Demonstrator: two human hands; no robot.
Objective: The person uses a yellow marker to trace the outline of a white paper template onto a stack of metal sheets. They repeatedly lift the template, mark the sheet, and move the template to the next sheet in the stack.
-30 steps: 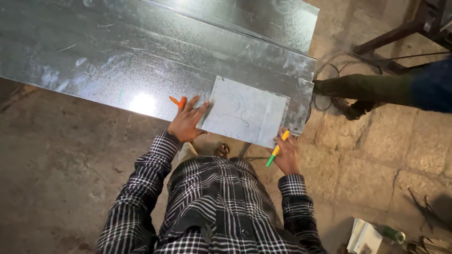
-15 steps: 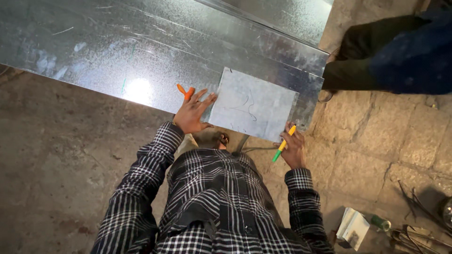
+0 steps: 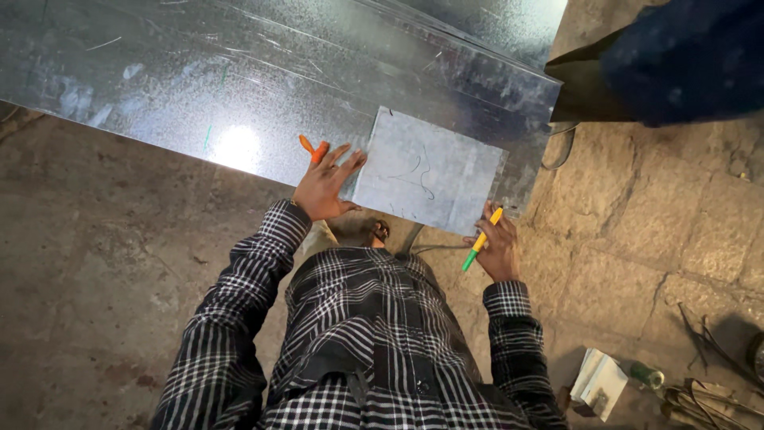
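Galvanised sheet (image 3: pixel 199 87): lying under small metal plate (image 3: pixel 430 171), as half a second ago.
Left hand (image 3: pixel 325 185): still spreading flat, pinning plate edge.
Right hand (image 3: pixel 497 251): gripping yellow-green marker (image 3: pixel 482 239), now nearer plate corner.

Left hand (image 3: pixel 325 185) spread flat, fingers splayed; right hand (image 3: pixel 497 248) curled closed.

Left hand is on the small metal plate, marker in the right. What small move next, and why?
Probably bring the marker tip up to the small plate's near edge and trace along it. The left hand is spread flat on the plate's left edge, pinning it on the large metal sheet, while the right hand holds the marker just off the plate's lower right corner, not touching the metal.
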